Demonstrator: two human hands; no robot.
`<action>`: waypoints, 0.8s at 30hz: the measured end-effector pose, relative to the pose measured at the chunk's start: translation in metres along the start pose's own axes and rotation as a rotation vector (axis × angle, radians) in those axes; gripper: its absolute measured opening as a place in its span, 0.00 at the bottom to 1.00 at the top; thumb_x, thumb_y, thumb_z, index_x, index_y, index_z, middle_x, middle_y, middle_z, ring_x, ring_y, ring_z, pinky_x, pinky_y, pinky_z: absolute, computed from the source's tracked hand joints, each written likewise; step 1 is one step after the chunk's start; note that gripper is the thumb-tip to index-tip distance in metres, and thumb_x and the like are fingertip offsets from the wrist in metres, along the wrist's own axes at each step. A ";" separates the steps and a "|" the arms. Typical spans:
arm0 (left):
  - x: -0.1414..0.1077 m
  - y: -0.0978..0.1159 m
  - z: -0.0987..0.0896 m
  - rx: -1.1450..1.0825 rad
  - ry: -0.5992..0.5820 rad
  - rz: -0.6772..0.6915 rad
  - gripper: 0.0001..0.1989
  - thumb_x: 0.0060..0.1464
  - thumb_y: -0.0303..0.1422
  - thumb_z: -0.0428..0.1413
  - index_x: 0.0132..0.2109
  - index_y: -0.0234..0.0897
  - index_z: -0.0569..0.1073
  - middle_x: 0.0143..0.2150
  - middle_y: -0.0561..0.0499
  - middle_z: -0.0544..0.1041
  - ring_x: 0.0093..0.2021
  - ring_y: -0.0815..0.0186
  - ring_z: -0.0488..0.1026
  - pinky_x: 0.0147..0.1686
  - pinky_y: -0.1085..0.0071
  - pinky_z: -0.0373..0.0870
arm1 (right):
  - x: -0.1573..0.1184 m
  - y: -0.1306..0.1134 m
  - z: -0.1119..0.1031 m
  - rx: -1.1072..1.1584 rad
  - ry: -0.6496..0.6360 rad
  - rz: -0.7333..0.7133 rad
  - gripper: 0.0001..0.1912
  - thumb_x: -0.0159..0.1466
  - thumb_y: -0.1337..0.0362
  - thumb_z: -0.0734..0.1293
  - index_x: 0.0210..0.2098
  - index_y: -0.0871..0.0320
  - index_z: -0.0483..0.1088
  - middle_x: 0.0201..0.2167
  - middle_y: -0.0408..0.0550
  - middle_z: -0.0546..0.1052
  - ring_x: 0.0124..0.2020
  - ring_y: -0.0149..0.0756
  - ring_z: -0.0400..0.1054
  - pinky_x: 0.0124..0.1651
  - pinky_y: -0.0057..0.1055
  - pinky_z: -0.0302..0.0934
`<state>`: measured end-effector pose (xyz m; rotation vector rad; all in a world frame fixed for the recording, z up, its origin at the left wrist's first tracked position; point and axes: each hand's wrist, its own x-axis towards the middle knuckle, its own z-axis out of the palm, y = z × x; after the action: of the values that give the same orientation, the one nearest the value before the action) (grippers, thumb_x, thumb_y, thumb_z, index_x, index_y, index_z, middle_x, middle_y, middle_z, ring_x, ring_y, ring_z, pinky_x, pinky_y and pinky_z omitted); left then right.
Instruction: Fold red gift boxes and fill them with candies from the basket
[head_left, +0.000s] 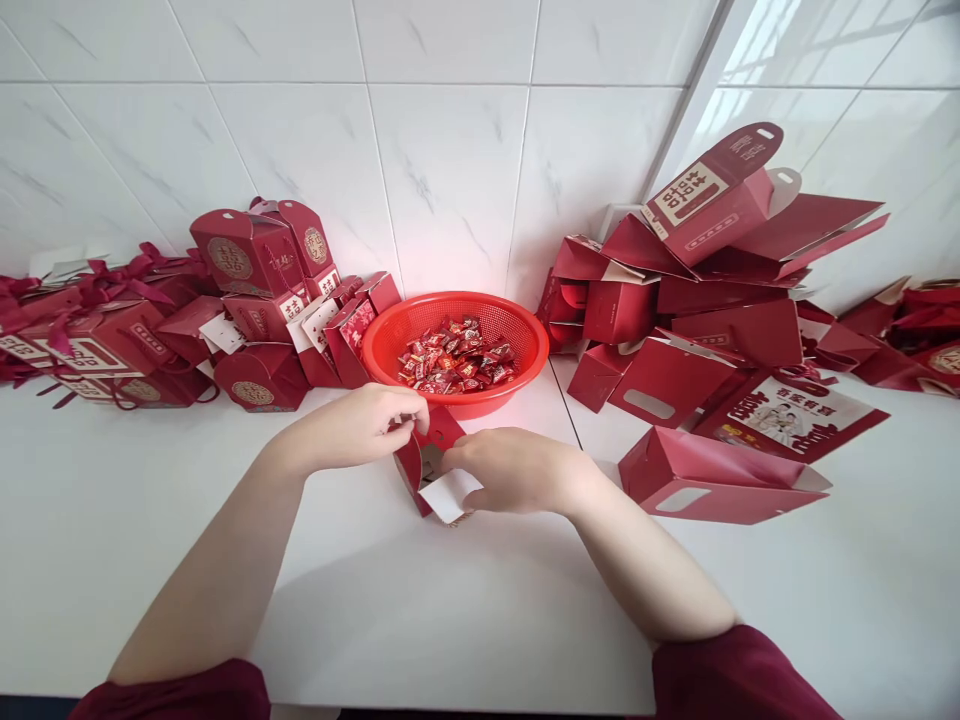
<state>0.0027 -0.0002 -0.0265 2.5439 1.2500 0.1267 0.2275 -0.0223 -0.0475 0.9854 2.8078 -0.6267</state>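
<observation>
A small red box stands open on the white table, just in front of a red plastic basket of red-wrapped candies. My left hand is at the box's left and back edge, its fingers curled on the rim. At the right side, my right hand has its fingertips inside the box opening, where they are hidden. A white card or flap sticks out at the front of the box, beside my right thumb.
Finished-looking red boxes, some with ribbons, are stacked at the left. A loose pile of red boxes fills the right, with one long box lying nearest. A tiled wall stands behind.
</observation>
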 end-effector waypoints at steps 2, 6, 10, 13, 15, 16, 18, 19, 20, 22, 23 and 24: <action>-0.003 0.003 -0.003 -0.003 0.003 -0.032 0.11 0.60 0.31 0.47 0.40 0.41 0.75 0.38 0.54 0.79 0.29 0.68 0.71 0.30 0.73 0.62 | 0.001 -0.001 0.000 -0.073 0.004 0.059 0.11 0.62 0.68 0.67 0.45 0.59 0.73 0.42 0.50 0.79 0.39 0.39 0.73 0.31 0.29 0.52; -0.004 0.009 -0.005 -0.014 0.044 -0.039 0.13 0.63 0.35 0.47 0.43 0.43 0.76 0.39 0.54 0.80 0.33 0.67 0.74 0.30 0.74 0.63 | 0.002 -0.001 -0.001 -0.090 0.024 0.094 0.11 0.63 0.70 0.65 0.45 0.59 0.73 0.40 0.50 0.79 0.37 0.38 0.73 0.28 0.29 0.51; -0.001 0.011 0.002 -0.014 -0.031 0.038 0.10 0.59 0.36 0.53 0.41 0.44 0.79 0.37 0.55 0.81 0.32 0.67 0.75 0.30 0.74 0.62 | 0.007 0.007 -0.001 -0.043 0.038 0.082 0.14 0.61 0.72 0.67 0.47 0.58 0.75 0.40 0.49 0.80 0.38 0.36 0.73 0.29 0.27 0.52; 0.004 0.011 0.011 -0.088 -0.133 0.105 0.08 0.55 0.35 0.58 0.39 0.44 0.81 0.36 0.54 0.81 0.33 0.66 0.75 0.31 0.74 0.64 | 0.016 0.017 0.001 -0.060 0.047 0.043 0.08 0.58 0.73 0.68 0.36 0.59 0.78 0.30 0.46 0.79 0.29 0.32 0.69 0.27 0.27 0.49; 0.007 0.010 0.016 -0.131 -0.153 0.139 0.07 0.54 0.34 0.59 0.39 0.44 0.82 0.36 0.53 0.82 0.34 0.66 0.76 0.32 0.74 0.64 | 0.021 0.023 0.002 -0.052 0.057 0.004 0.05 0.56 0.72 0.68 0.30 0.59 0.77 0.26 0.44 0.77 0.25 0.29 0.64 0.25 0.27 0.47; 0.009 0.010 0.019 -0.145 -0.154 0.150 0.08 0.54 0.33 0.58 0.39 0.43 0.82 0.36 0.52 0.82 0.34 0.66 0.75 0.32 0.74 0.64 | 0.024 0.026 0.002 -0.041 0.068 -0.014 0.04 0.56 0.72 0.69 0.28 0.59 0.77 0.24 0.43 0.76 0.23 0.28 0.62 0.25 0.27 0.46; 0.012 0.011 0.023 -0.165 -0.178 0.159 0.09 0.56 0.33 0.57 0.39 0.43 0.82 0.35 0.52 0.82 0.32 0.66 0.75 0.31 0.74 0.63 | 0.027 0.029 0.002 -0.022 0.090 -0.054 0.04 0.55 0.71 0.69 0.27 0.59 0.77 0.23 0.42 0.75 0.22 0.27 0.59 0.24 0.28 0.45; 0.013 0.011 0.025 -0.173 -0.205 0.157 0.10 0.57 0.33 0.56 0.40 0.42 0.82 0.34 0.52 0.82 0.30 0.67 0.74 0.30 0.74 0.62 | 0.029 0.030 0.002 -0.018 0.101 -0.075 0.04 0.56 0.70 0.69 0.27 0.59 0.77 0.22 0.42 0.74 0.22 0.27 0.59 0.25 0.28 0.45; 0.014 0.012 0.027 -0.179 -0.243 0.152 0.10 0.58 0.35 0.54 0.39 0.42 0.82 0.33 0.52 0.81 0.28 0.68 0.73 0.29 0.74 0.61 | 0.029 0.030 0.002 -0.014 0.110 -0.096 0.04 0.56 0.70 0.69 0.27 0.59 0.77 0.21 0.42 0.74 0.22 0.27 0.58 0.25 0.28 0.45; 0.017 0.012 0.029 -0.181 -0.322 0.142 0.13 0.60 0.38 0.53 0.36 0.40 0.81 0.30 0.52 0.79 0.25 0.69 0.70 0.26 0.74 0.60 | 0.029 0.029 0.002 0.001 0.117 -0.120 0.05 0.57 0.69 0.69 0.26 0.60 0.77 0.21 0.42 0.74 0.22 0.27 0.58 0.25 0.28 0.45; 0.018 0.012 0.030 -0.177 -0.349 0.140 0.13 0.60 0.39 0.53 0.34 0.39 0.80 0.28 0.53 0.79 0.24 0.70 0.68 0.26 0.74 0.59 | 0.028 0.028 0.002 0.011 0.116 -0.117 0.05 0.57 0.69 0.69 0.26 0.60 0.77 0.21 0.42 0.74 0.22 0.27 0.58 0.26 0.28 0.45; 0.019 0.012 0.031 -0.171 -0.365 0.136 0.14 0.59 0.40 0.54 0.32 0.38 0.79 0.28 0.53 0.78 0.24 0.70 0.67 0.25 0.74 0.58 | 0.026 0.026 0.002 0.023 0.112 -0.110 0.05 0.57 0.70 0.68 0.26 0.60 0.77 0.21 0.43 0.74 0.22 0.27 0.58 0.26 0.28 0.45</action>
<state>0.0300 0.0005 -0.0532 2.3656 0.8888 -0.1858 0.2231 0.0105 -0.0642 0.9022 2.9763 -0.6356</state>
